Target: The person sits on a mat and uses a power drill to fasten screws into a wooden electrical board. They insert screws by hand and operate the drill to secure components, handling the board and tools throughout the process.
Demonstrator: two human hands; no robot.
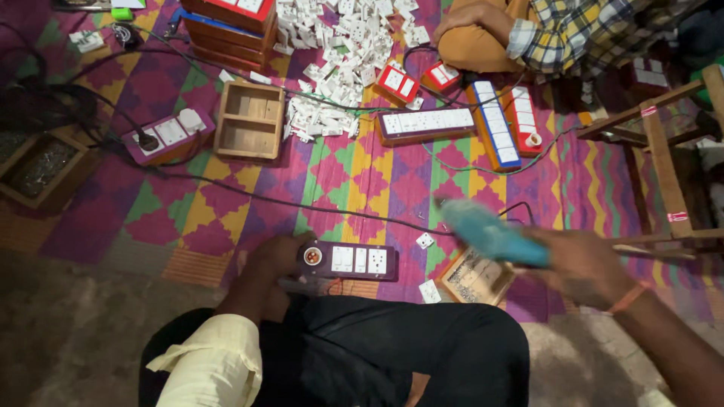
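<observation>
- The right hand (584,264) is smeared by motion; it is clenched around a light-blue, blurred handheld tool (490,235) whose exact kind cannot be made out, held above a small open wooden tray of tiny metal parts (475,277).
- The left hand (275,256) is partly hidden behind the knee; its fingers are closed on the left end of a dark maroon rectangular switch board with white sockets and a round lamp holder (348,261), which is held low, just in front of the black-trousered lap, over the mat.
- A second person is cut off at the top edge — only a checked sleeve (562,30) and an orange-clad knee are seen.
- A wooden stool frame (664,162) is cropped by the right edge; small red-and-white stickers are seen on its rails.
- Long orange and red boards faced with white switches (494,124) are laid near the top right, beside a brown one (426,124).
- A heap of loose white plastic switch parts (339,60) is spread at the top, next to an empty, divided plywood box (250,120) and stacked red-brown boxes (226,22).
- A woven plastic mat in pink, purple, green and yellow diamonds (347,181) is crossed by black cables — bare grey floor lies below it.
</observation>
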